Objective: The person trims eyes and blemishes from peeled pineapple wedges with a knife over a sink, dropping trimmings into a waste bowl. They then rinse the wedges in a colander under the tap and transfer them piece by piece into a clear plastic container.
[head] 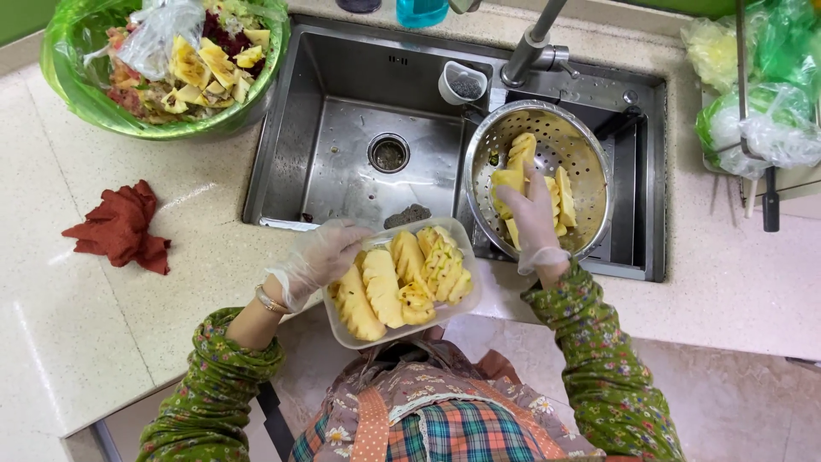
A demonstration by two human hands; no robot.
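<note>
Two gloved hands work at the sink edge. Her left hand (pixel 321 257) grips the near-left rim of a white tray (pixel 469 295) of peeled pineapple pieces (pixel 402 282), pale yellow with notched ridges, their long axes running away from her body. Her right hand (pixel 534 214) reaches into a steel colander (pixel 590 145), fingers closed around a pineapple wedge (pixel 506 181). Far left of the left hand sit a green-lined bowl of peelings (pixel 77 85) and a red cloth (pixel 120 227) on the surface (pixel 727 282).

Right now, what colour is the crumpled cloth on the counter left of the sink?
Dark red. The cloth shows best in the head view, lying on the pale speckled counter.
</note>
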